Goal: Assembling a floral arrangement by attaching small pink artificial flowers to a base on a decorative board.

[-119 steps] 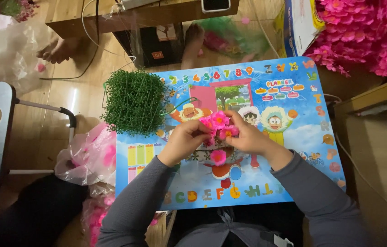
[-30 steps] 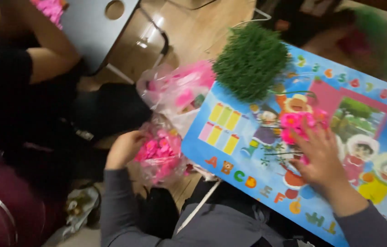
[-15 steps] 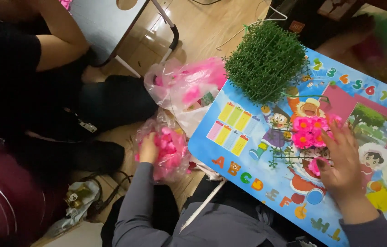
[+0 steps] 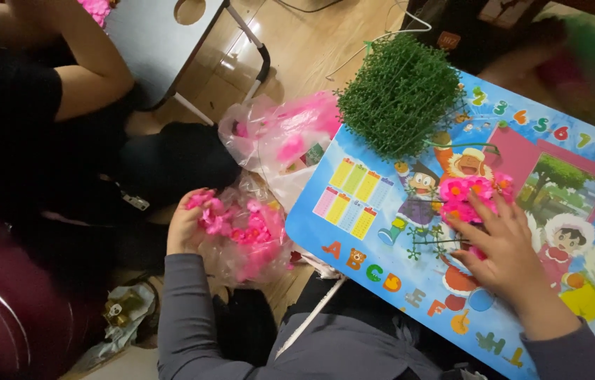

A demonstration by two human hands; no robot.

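Both hands (image 4: 188, 225) among pink flowers (image 4: 241, 229)

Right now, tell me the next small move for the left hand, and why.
Probably pinch one flower and lift it out. The left hand is already at the clear bag of pink flowers, fingers among the blooms, while the right hand rests on the pink cluster on the table.
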